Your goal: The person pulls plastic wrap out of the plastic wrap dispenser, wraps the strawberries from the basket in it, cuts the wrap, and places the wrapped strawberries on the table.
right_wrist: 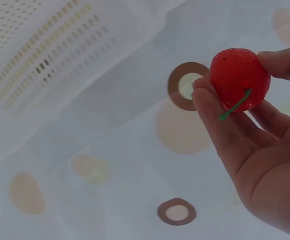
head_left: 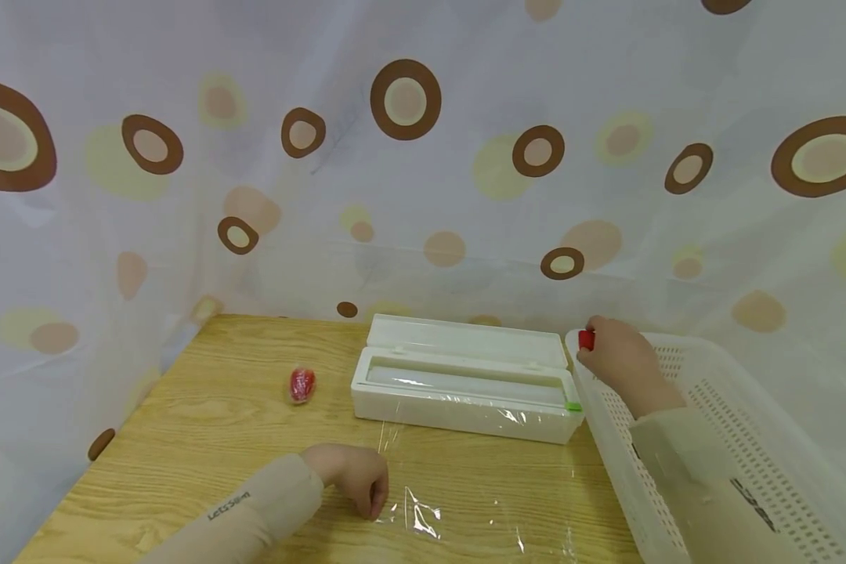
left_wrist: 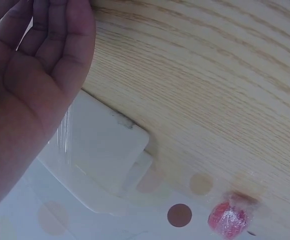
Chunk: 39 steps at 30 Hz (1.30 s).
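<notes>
My right hand [head_left: 619,359] holds a small round red fruit [right_wrist: 239,79] with pitted skin and a thin green stem, pinched between thumb and fingers. It is above the far left corner of the white basket [head_left: 606,470]. Low over the wooden table, my left hand [head_left: 356,476] has its fingers curled at the left edge of a clear sheet of plastic wrap [head_left: 423,513]. That sheet runs toward me from the white wrap box [head_left: 458,411], whose lid stands open with the roll [head_left: 465,384] inside. In the left wrist view the fingertips are cut off by the frame.
A red fruit wrapped in film [head_left: 301,385] lies on the table [head_left: 240,407] left of the box. A green slider [head_left: 573,406] sits at the box's right front edge. Behind everything hangs a white curtain [head_left: 458,196] with brown circles.
</notes>
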Tool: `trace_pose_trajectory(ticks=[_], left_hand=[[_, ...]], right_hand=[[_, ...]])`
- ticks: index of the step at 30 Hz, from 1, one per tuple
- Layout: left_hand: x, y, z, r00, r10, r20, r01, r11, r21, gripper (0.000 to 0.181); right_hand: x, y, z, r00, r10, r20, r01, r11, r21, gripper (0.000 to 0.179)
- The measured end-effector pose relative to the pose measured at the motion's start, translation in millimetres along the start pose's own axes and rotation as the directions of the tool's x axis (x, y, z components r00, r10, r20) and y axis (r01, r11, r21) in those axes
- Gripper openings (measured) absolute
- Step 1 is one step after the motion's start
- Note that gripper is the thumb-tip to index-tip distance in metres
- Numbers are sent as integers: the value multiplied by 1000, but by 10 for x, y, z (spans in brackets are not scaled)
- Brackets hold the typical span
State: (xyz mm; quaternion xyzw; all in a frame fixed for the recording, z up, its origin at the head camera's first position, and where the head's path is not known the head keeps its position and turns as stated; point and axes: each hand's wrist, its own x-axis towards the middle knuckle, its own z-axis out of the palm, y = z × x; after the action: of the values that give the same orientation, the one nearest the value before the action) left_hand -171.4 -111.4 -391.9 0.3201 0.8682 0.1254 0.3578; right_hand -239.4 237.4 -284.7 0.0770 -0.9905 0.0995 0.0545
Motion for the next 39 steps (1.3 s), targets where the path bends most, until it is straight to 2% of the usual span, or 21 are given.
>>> trace_pose_trajectory(ticks=[9, 16, 24, 31, 39], left_hand=[[11, -9, 10, 1000, 7, 5, -7, 1000, -6, 7], [-6, -11, 10, 1000, 6, -4, -6, 1000, 5, 7], [0, -10, 11, 1000, 13, -4, -13, 1000, 3, 7], [12, -15, 18, 1000, 3, -12, -3, 1000, -8, 7], [11, -25, 24, 1000, 12, -10, -12, 1000, -20, 7]], right_hand=[[-73, -445, 18, 996, -84, -31, 85, 996, 11, 33], [-198, -721, 107, 979, -189, -72, 183, 980, -75, 29], [-382, -1004, 484, 927, -368, -67, 355, 923, -150, 24], [-511, -1129, 796, 888, -460, -17, 456, 884, -102, 26], [-608, -1167, 1023, 831, -555, 22, 552, 821, -145, 26]])
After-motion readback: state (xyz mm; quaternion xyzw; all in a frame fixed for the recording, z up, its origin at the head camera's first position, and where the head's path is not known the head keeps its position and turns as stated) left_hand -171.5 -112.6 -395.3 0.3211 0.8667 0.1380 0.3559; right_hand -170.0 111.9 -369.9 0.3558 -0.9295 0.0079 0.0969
